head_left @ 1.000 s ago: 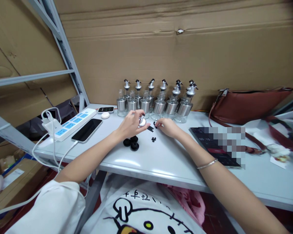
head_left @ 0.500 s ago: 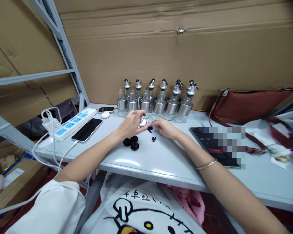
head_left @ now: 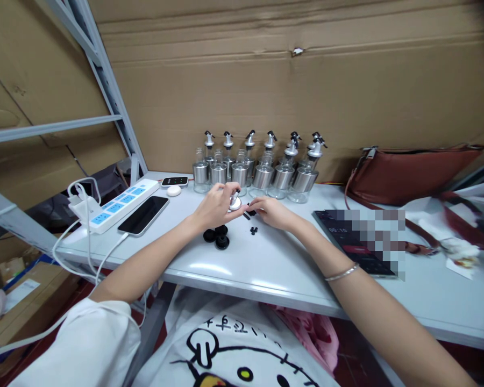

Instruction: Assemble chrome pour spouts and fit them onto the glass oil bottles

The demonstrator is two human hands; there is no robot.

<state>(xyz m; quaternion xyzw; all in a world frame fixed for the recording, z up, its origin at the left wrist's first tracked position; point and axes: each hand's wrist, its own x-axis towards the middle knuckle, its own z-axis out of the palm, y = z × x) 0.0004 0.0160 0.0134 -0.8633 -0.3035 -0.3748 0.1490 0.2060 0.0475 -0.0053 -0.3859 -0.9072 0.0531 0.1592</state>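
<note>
My left hand (head_left: 218, 206) is closed around a silver pourer top (head_left: 234, 203), its round base turned toward me. Beside it my right hand (head_left: 273, 212) has its thumb and forefinger pinched at a small black part (head_left: 250, 213), partly hidden by the fingertips. Some tiny black pieces (head_left: 254, 231) lie on the table just below that hand. Several round black stoppers (head_left: 222, 242) sit below my left wrist. Behind both hands stand glass bottles with steel sleeves (head_left: 263, 176). Some front ones have bare necks, while others carry silver pourers with black flip levers (head_left: 270, 138).
On the left lie a power strip (head_left: 119, 205), a black-screened phone (head_left: 144, 215), a white round disc (head_left: 173, 191) and a small display device (head_left: 175, 181). A dark tablet (head_left: 339, 236), partly pixelated, and a brown bag (head_left: 419, 174) are at right. Cardboard (head_left: 234, 70) backs the table.
My right fingertips have shifted slightly over the small black parts, and the black part under them sits a little differently. My left hand keeps the pourer top in place.
</note>
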